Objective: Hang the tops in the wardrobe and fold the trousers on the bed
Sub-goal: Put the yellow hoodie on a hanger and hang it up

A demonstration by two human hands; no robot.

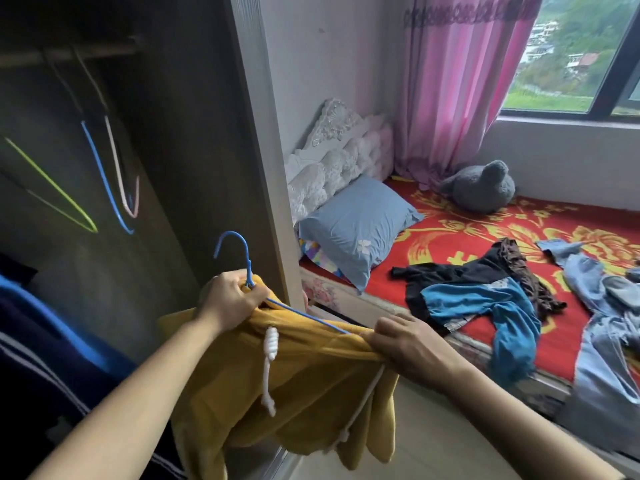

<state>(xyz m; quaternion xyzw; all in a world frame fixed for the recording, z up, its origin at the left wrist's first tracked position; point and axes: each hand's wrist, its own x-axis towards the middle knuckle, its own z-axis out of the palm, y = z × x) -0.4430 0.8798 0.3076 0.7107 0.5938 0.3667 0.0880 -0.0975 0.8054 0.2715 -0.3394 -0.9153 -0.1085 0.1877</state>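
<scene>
A mustard-yellow hooded top [304,382] with white drawstrings hangs on a blue wire hanger [242,258] in front of the open wardrobe [166,140]. My left hand [232,299] grips the hanger's neck together with the top's collar. My right hand [405,344] pinches the top's shoulder at the hanger's right end. On the bed [485,237] lie a dark and blue garment [485,292] and light-blue clothes [602,306] in loose heaps.
The wardrobe rail [69,53] carries empty green [55,188], blue [104,181] and pink [121,168] hangers. A dark striped garment [41,358] hangs at lower left. A blue pillow [356,230] and a grey plush toy [481,185] lie on the bed by the pink curtain [460,81].
</scene>
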